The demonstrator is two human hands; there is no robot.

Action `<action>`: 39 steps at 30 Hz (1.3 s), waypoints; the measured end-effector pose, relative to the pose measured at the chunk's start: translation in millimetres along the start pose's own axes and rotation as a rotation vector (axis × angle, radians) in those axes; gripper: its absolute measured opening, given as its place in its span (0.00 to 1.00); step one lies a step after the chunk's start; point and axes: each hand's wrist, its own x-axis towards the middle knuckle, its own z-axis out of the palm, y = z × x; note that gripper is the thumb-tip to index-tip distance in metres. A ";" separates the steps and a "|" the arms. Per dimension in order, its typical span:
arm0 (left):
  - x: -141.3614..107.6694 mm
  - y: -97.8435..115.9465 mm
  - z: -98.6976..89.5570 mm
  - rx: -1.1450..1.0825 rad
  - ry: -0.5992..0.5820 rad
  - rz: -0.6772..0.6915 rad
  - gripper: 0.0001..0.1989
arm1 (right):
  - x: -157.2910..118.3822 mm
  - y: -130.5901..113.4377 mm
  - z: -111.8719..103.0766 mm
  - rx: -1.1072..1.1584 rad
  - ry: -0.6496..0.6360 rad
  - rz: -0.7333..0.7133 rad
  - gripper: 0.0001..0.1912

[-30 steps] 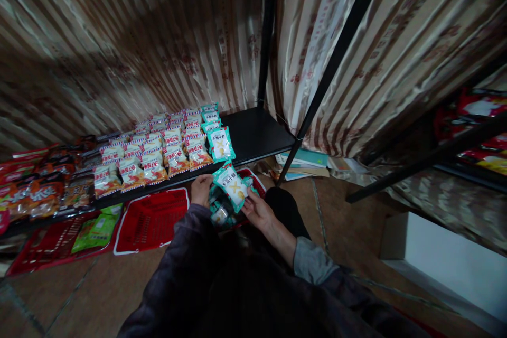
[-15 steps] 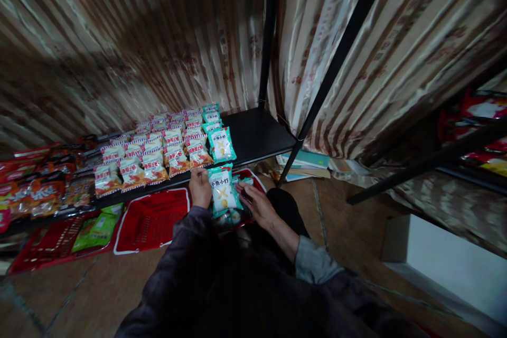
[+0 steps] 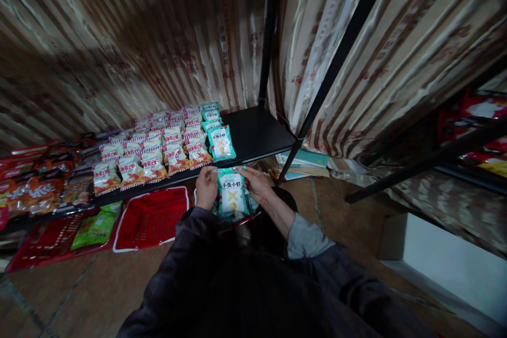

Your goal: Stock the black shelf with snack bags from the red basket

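Note:
A teal and white snack bag (image 3: 232, 193) hangs upright between my hands, its printed front facing me. My left hand (image 3: 206, 188) pinches its upper left corner, and my right hand (image 3: 258, 185) grips the upper right corner. Beneath and behind it, more teal bags (image 3: 253, 204) lie in a red basket, mostly hidden. On the black shelf (image 3: 259, 134) just beyond, a column of similar teal bags (image 3: 222, 143) stands at the right end of the stock. Rows of white and orange bags (image 3: 153, 164) stand to their left.
An empty-looking red basket (image 3: 152, 219) and another holding green bags (image 3: 99, 226) sit on the floor at left. Black shelf posts (image 3: 332, 74) rise at the right, near stacked papers (image 3: 303, 162) and a white box (image 3: 451, 264).
My right hand has moved up and left and taken hold of the bag's other top corner. The bag and my left hand have shifted slightly right.

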 end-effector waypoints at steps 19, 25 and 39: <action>-23.3 -14.8 -9.0 -0.376 -0.320 -0.353 0.26 | 17.4 -13.6 10.0 0.055 0.121 -0.057 0.16; -29.0 -5.1 -13.1 -0.496 -0.360 -0.484 0.26 | 26.2 -19.0 10.1 0.018 0.151 -0.031 0.15; -45.3 -6.2 -10.5 -0.525 -0.362 -0.350 0.36 | 33.2 -27.5 19.8 -0.089 0.228 -0.082 0.10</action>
